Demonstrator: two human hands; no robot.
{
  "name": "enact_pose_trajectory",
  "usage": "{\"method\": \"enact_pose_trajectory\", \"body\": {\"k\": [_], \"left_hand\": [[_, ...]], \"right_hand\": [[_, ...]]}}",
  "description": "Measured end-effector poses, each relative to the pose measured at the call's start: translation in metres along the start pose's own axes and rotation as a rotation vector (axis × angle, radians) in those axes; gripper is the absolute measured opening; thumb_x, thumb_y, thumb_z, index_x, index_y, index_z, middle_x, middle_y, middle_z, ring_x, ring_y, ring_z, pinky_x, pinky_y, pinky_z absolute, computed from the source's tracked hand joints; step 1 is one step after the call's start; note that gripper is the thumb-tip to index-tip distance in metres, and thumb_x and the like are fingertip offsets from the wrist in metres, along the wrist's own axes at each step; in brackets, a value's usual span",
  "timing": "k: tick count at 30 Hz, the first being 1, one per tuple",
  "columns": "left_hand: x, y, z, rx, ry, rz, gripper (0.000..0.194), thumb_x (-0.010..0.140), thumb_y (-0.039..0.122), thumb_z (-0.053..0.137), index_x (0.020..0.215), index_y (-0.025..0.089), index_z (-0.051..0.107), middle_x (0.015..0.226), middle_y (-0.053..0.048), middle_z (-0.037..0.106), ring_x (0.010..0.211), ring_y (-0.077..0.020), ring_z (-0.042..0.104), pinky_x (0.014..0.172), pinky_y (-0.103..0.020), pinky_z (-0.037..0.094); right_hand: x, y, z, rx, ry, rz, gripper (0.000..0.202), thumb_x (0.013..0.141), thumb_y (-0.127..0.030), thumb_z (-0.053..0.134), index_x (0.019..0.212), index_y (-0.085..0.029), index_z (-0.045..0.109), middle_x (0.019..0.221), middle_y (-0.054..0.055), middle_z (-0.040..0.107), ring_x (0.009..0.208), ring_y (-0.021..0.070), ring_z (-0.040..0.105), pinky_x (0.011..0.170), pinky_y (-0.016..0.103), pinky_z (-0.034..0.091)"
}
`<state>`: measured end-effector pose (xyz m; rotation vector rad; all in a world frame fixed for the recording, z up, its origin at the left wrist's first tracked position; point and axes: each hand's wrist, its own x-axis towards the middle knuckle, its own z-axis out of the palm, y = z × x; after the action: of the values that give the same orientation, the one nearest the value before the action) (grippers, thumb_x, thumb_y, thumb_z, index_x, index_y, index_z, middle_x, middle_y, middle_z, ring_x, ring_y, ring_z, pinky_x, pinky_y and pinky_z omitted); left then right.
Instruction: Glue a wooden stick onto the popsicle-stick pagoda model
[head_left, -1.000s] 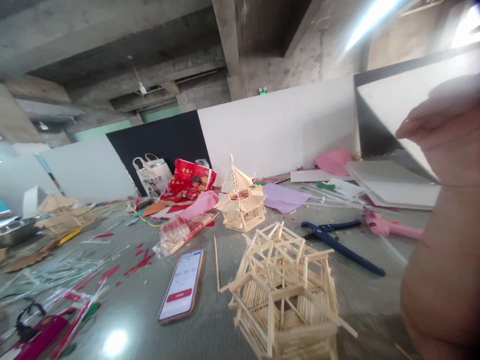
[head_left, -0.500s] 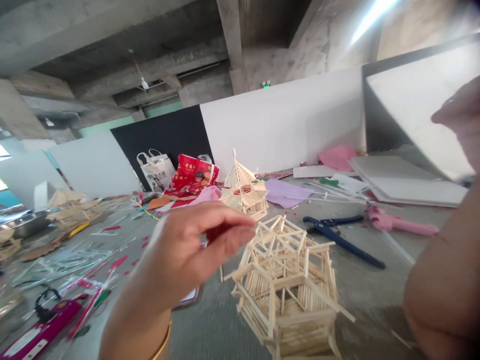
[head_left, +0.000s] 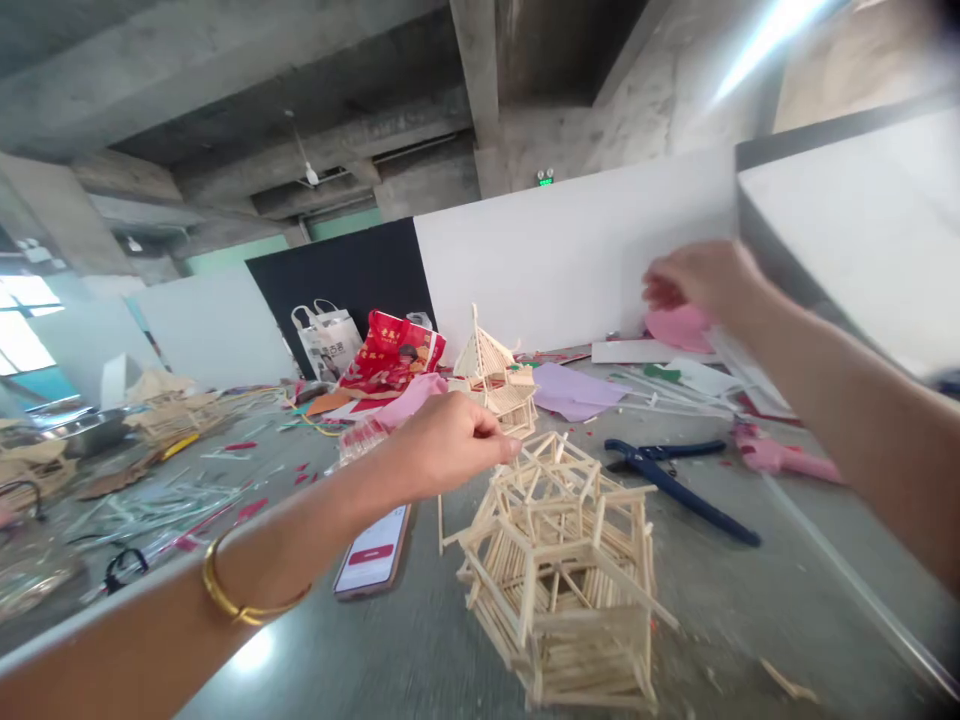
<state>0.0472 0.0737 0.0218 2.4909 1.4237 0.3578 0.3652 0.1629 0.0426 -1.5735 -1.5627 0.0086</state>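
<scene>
A pale stick framework [head_left: 559,590] with many sides stands on the grey table, front centre. My left hand [head_left: 457,440], a gold bangle on its wrist, is closed, its fingertips by the upper left edge of the framework; anything pinched there is too small to make out. My right hand [head_left: 697,280] is raised at the right, in front of the white panel and pink paper, its fingers curled and blurred. Behind the framework stands a smaller stick tower [head_left: 491,375] with a pointed roof.
Dark blue pliers [head_left: 686,495] and a pink glue gun [head_left: 784,455] lie to the right. A phone [head_left: 375,550] lies left of the framework. Clear strips [head_left: 161,510] are strewn at the left; a red bag [head_left: 394,350] and purple paper [head_left: 576,390] are at the back.
My right hand has come inward from the right edge. My left hand stays near the framework, with more forearm showing. The phone is less covered, and the magenta tool at lower left is out of sight.
</scene>
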Motion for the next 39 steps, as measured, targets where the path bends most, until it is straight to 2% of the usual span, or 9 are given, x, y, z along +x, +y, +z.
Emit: {"method": "enact_pose_trajectory", "body": {"k": [3, 5, 8, 11, 14, 20, 28, 35, 39], "left_hand": [[-0.002, 0.005, 0.0, 0.064, -0.019, -0.001, 0.036, 0.072, 0.044, 0.051, 0.048, 0.017, 0.047, 0.047, 0.004, 0.027, 0.046, -0.0081, 0.026, 0.047, -0.028, 0.017], [-0.003, 0.01, 0.001, 0.111, -0.041, -0.006, 0.033, 0.072, 0.043, 0.051, 0.051, 0.018, 0.053, 0.047, 0.004, 0.032, 0.046, -0.0087, 0.028, 0.048, -0.028, 0.018], [-0.002, 0.016, 0.002, 0.171, -0.055, -0.023, 0.03, 0.071, 0.041, 0.05, 0.054, 0.018, 0.057, 0.047, 0.002, 0.038, 0.046, -0.0093, 0.029, 0.049, -0.03, 0.02], [0.0, 0.021, 0.003, 0.178, -0.081, -0.028, 0.03, 0.07, 0.04, 0.049, 0.05, 0.019, 0.052, 0.047, 0.002, 0.037, 0.046, -0.0097, 0.028, 0.05, -0.031, 0.02], [0.002, 0.023, 0.005, 0.159, -0.092, -0.007, 0.031, 0.069, 0.038, 0.05, 0.045, 0.019, 0.042, 0.045, 0.003, 0.032, 0.045, -0.0095, 0.026, 0.049, -0.031, 0.018], [0.002, 0.024, 0.013, 0.123, -0.026, 0.012, 0.038, 0.065, 0.034, 0.053, 0.037, 0.019, 0.032, 0.04, 0.004, 0.024, 0.04, -0.0085, 0.023, 0.046, -0.03, 0.014], [0.003, 0.022, 0.018, 0.032, -0.012, 0.035, 0.03, 0.063, 0.031, 0.057, 0.037, 0.019, 0.049, 0.037, 0.004, 0.028, 0.037, -0.0073, 0.02, 0.044, -0.029, 0.013], [0.007, 0.023, 0.019, 0.023, -0.074, -0.007, 0.025, 0.062, 0.029, 0.059, 0.04, 0.017, 0.054, 0.038, 0.004, 0.026, 0.037, -0.0066, 0.02, 0.042, -0.027, 0.009], [0.009, 0.018, 0.023, -0.001, -0.087, -0.014, 0.022, 0.061, 0.031, 0.06, 0.044, 0.017, 0.057, 0.039, 0.004, 0.031, 0.039, -0.0071, 0.025, 0.042, -0.025, 0.011]], "right_hand": [[-0.016, 0.034, 0.023, -0.317, -0.181, -0.007, 0.024, 0.078, -0.026, 0.049, 0.069, -0.007, 0.061, 0.064, 0.01, 0.06, 0.067, 0.0206, 0.059, 0.065, 0.032, 0.042], [-0.04, 0.058, 0.035, -0.456, -0.337, -0.076, 0.021, 0.076, -0.027, 0.052, 0.064, -0.011, 0.059, 0.064, 0.011, 0.06, 0.067, 0.0236, 0.058, 0.065, 0.033, 0.041], [-0.077, 0.087, 0.048, -0.559, -0.537, -0.2, 0.019, 0.076, -0.029, 0.053, 0.07, -0.012, 0.061, 0.08, 0.015, 0.062, 0.077, 0.0279, 0.059, 0.071, 0.036, 0.042], [-0.098, 0.101, 0.054, -0.599, -0.643, -0.301, 0.03, 0.08, -0.036, 0.05, 0.086, -0.01, 0.063, 0.096, 0.019, 0.06, 0.094, 0.0323, 0.056, 0.083, 0.04, 0.041], [-0.105, 0.105, 0.057, -0.619, -0.663, -0.355, 0.041, 0.083, -0.041, 0.044, 0.098, -0.008, 0.062, 0.104, 0.022, 0.057, 0.101, 0.0347, 0.052, 0.089, 0.045, 0.038], [-0.107, 0.108, 0.067, -0.584, -0.655, -0.446, 0.044, 0.086, -0.044, 0.041, 0.1, -0.008, 0.062, 0.102, 0.021, 0.057, 0.098, 0.034, 0.053, 0.088, 0.044, 0.038], [-0.11, 0.109, 0.08, -0.556, -0.734, -0.458, 0.054, 0.088, -0.051, 0.038, 0.108, -0.006, 0.06, 0.109, 0.02, 0.055, 0.105, 0.0317, 0.05, 0.092, 0.041, 0.037], [-0.112, 0.113, 0.088, -0.613, -0.86, -0.358, 0.065, 0.068, -0.061, 0.061, 0.107, -0.01, 0.062, 0.108, 0.018, 0.058, 0.098, 0.0336, 0.055, 0.085, 0.046, 0.042], [-0.106, 0.113, 0.088, -0.592, -0.842, -0.326, 0.064, 0.067, -0.063, 0.062, 0.105, -0.011, 0.063, 0.107, 0.018, 0.059, 0.099, 0.0332, 0.054, 0.084, 0.045, 0.043]]}}
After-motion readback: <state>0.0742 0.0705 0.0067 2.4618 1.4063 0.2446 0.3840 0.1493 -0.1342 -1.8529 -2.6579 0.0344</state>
